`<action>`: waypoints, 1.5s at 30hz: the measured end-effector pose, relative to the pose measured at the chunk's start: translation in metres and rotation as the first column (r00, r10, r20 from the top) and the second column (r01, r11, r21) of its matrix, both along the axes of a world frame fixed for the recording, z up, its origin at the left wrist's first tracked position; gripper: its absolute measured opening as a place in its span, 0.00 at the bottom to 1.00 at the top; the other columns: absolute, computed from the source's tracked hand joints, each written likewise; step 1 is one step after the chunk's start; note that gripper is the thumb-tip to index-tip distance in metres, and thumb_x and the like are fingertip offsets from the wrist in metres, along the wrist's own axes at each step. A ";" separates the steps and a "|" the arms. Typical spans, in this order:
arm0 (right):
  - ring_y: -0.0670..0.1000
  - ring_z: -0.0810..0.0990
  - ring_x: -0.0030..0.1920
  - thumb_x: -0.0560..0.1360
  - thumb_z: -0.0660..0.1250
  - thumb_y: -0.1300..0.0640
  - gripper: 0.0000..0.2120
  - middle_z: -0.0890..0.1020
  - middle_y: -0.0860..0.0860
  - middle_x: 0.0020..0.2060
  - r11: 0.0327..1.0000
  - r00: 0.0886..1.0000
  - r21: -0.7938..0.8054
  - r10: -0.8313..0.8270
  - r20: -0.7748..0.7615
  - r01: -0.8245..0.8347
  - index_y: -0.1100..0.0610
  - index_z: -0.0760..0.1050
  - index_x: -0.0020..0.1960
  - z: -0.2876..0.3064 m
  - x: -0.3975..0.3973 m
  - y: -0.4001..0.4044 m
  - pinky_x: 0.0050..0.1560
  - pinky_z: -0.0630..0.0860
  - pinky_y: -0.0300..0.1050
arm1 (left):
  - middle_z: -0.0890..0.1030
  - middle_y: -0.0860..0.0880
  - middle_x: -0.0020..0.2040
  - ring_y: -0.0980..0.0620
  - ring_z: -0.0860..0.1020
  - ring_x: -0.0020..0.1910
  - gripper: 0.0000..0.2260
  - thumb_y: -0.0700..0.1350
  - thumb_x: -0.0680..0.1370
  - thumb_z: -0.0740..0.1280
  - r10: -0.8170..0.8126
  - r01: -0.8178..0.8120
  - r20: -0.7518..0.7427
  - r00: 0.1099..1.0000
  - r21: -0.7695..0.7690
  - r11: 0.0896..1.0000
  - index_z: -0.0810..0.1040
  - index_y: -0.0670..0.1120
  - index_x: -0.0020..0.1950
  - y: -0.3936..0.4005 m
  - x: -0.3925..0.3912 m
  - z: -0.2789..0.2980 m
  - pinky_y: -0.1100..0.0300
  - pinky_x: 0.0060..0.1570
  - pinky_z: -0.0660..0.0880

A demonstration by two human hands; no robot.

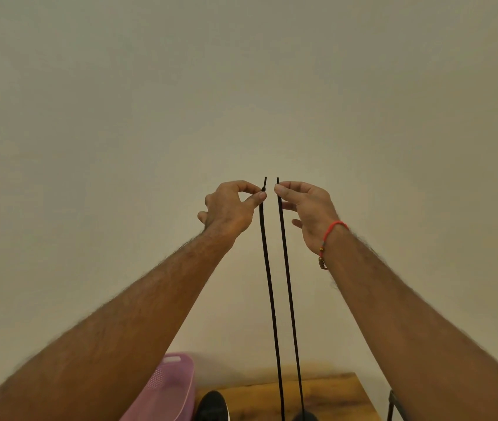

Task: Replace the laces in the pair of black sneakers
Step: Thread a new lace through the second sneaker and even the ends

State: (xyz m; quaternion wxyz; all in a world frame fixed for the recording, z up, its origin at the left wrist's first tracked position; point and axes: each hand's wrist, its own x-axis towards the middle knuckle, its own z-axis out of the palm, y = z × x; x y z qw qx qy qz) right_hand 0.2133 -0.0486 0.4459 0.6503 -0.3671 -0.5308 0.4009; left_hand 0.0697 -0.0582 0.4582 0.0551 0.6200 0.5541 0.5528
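Head view: raised hands (231, 208) pinching lace ends (263, 189)

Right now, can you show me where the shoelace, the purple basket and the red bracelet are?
shoelace (267, 268): head view, on its left strand, mid-length.
purple basket (168, 387): head view, on its side wall.
red bracelet (331, 227): head view, on the red thread at the wrist.

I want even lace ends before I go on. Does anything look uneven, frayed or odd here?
Nothing stands out. The left hand and right hand each pinch one end of the black lace, tips level and intact, both strands hanging straight toward the sneaker on the wooden table.
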 end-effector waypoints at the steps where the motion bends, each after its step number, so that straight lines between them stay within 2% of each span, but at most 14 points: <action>1: 0.50 0.82 0.54 0.75 0.73 0.52 0.09 0.86 0.48 0.50 1.000 1.000 0.002 0.007 0.012 -0.007 0.53 0.81 0.54 -0.003 0.002 0.001 0.54 0.70 0.51 | 0.80 0.58 0.62 0.51 0.74 0.66 0.05 0.56 0.78 0.71 -0.011 0.011 -0.006 1.000 -0.001 1.000 0.81 0.58 0.52 0.002 -0.002 -0.003 0.49 0.59 0.60; 4: 0.49 0.85 0.45 0.79 0.69 0.52 0.05 0.87 0.46 0.44 1.000 0.998 0.000 -0.007 0.059 0.007 0.51 0.79 0.54 -0.021 0.012 0.007 0.53 0.72 0.51 | 0.84 0.61 0.47 0.57 0.80 0.54 0.02 0.52 0.81 0.68 -0.059 0.058 -0.028 0.998 -0.016 0.998 0.78 0.57 0.49 0.007 -0.012 -0.016 0.46 0.64 0.69; 7: 0.49 0.81 0.35 0.78 0.69 0.54 0.02 0.86 0.47 0.39 0.998 0.990 -0.021 -0.060 0.127 0.063 0.51 0.78 0.51 -0.057 0.026 0.014 0.50 0.76 0.51 | 0.85 0.59 0.41 0.57 0.82 0.48 0.03 0.48 0.82 0.66 -0.103 0.100 -0.060 0.993 -0.041 0.994 0.76 0.56 0.53 0.013 -0.025 -0.045 0.46 0.59 0.77; 9: 0.49 0.79 0.33 0.78 0.69 0.55 0.02 0.85 0.49 0.38 0.993 0.977 -0.067 -0.082 0.196 0.097 0.53 0.78 0.50 -0.091 0.034 0.019 0.48 0.76 0.50 | 0.84 0.57 0.42 0.56 0.82 0.45 0.07 0.47 0.83 0.65 -0.107 0.100 -0.149 0.983 -0.051 0.994 0.72 0.55 0.60 0.016 -0.032 -0.073 0.49 0.51 0.81; 12: 0.50 0.80 0.34 0.78 0.69 0.56 0.02 0.86 0.51 0.42 0.970 0.952 -0.209 -0.055 0.300 0.122 0.54 0.78 0.50 -0.153 0.043 0.025 0.44 0.75 0.47 | 0.83 0.55 0.44 0.54 0.80 0.40 0.07 0.45 0.85 0.61 -0.095 0.067 -0.337 0.937 -0.095 0.993 0.69 0.56 0.60 0.017 -0.040 -0.127 0.49 0.42 0.81; 18: 0.54 0.78 0.47 0.80 0.64 0.55 0.05 0.79 0.52 0.46 0.788 0.872 -0.560 0.063 0.486 0.255 0.53 0.74 0.46 -0.304 0.050 0.034 0.52 0.76 0.53 | 0.83 0.54 0.58 0.52 0.80 0.57 0.10 0.45 0.84 0.63 -0.240 -0.066 -0.664 0.708 -0.400 0.914 0.82 0.55 0.60 0.018 -0.037 -0.263 0.51 0.56 0.76; 21: 0.55 0.74 0.44 0.82 0.60 0.56 0.08 0.74 0.52 0.40 0.680 0.840 -0.667 0.140 0.524 0.304 0.56 0.73 0.45 -0.362 0.051 0.027 0.53 0.76 0.60 | 0.83 0.52 0.55 0.51 0.80 0.55 0.10 0.51 0.84 0.63 -0.376 -0.032 -0.578 0.724 -0.573 0.819 0.83 0.53 0.58 0.007 -0.032 -0.323 0.55 0.51 0.76; 24: 0.53 0.72 0.40 0.81 0.59 0.59 0.09 0.73 0.53 0.36 0.615 0.846 -0.737 0.202 0.493 0.282 0.56 0.71 0.43 -0.404 0.047 0.022 0.40 0.70 0.49 | 0.83 0.54 0.46 0.54 0.80 0.46 0.14 0.57 0.83 0.63 -0.468 0.032 -0.417 0.779 -0.719 0.694 0.84 0.51 0.53 -0.004 -0.027 -0.375 0.55 0.46 0.77; 26: 0.53 0.72 0.37 0.81 0.61 0.57 0.10 0.73 0.55 0.36 0.585 0.876 -0.775 0.216 0.432 0.238 0.54 0.69 0.41 -0.418 0.040 0.025 0.39 0.68 0.48 | 0.82 0.55 0.44 0.57 0.79 0.43 0.16 0.61 0.81 0.63 -0.470 0.052 -0.335 0.816 -0.769 0.638 0.84 0.52 0.53 -0.009 -0.025 -0.399 0.54 0.46 0.78; 32: 0.60 0.79 0.57 0.80 0.63 0.53 0.04 0.80 0.59 0.56 0.568 0.946 -0.820 0.222 0.237 0.072 0.52 0.73 0.47 -0.439 0.014 0.052 0.51 0.79 0.58 | 0.82 0.57 0.47 0.59 0.79 0.46 0.26 0.74 0.71 0.63 -0.401 0.101 -0.157 0.903 -0.828 0.552 0.82 0.56 0.54 -0.012 -0.030 -0.441 0.56 0.45 0.81; 34: 0.59 0.80 0.58 0.80 0.65 0.55 0.03 0.81 0.58 0.56 0.578 0.942 -0.815 0.251 0.224 0.040 0.53 0.74 0.48 -0.441 0.004 0.057 0.54 0.81 0.59 | 0.80 0.56 0.46 0.59 0.79 0.45 0.24 0.72 0.71 0.64 -0.358 0.090 -0.136 0.924 -0.832 0.547 0.82 0.55 0.53 -0.007 -0.035 -0.442 0.56 0.45 0.81; 40: 0.46 0.80 0.46 0.76 0.72 0.57 0.05 0.82 0.45 0.42 0.827 0.685 -0.553 0.347 0.640 0.098 0.50 0.80 0.43 -0.434 -0.021 0.055 0.43 0.73 0.33 | 0.82 0.56 0.45 0.59 0.80 0.44 0.15 0.57 0.78 0.65 -0.245 0.119 -0.017 0.969 -0.842 0.526 0.83 0.52 0.59 0.001 -0.047 -0.441 0.56 0.47 0.81; 43: 0.38 0.76 0.42 0.76 0.73 0.55 0.03 0.81 0.41 0.40 0.863 0.511 -0.504 0.420 0.750 0.031 0.48 0.82 0.45 -0.427 -0.023 0.051 0.38 0.66 0.25 | 0.81 0.56 0.44 0.59 0.79 0.42 0.11 0.50 0.81 0.63 -0.227 0.148 0.029 0.973 -0.837 0.527 0.83 0.51 0.59 0.001 -0.050 -0.446 0.62 0.40 0.76; 45: 0.37 0.76 0.42 0.75 0.73 0.54 0.03 0.83 0.41 0.42 0.859 0.477 -0.511 0.446 0.758 0.009 0.47 0.82 0.44 -0.424 -0.022 0.049 0.38 0.66 0.26 | 0.81 0.55 0.43 0.58 0.79 0.39 0.12 0.48 0.83 0.61 -0.203 0.164 0.065 0.977 -0.838 0.520 0.82 0.51 0.61 0.003 -0.053 -0.448 0.62 0.37 0.74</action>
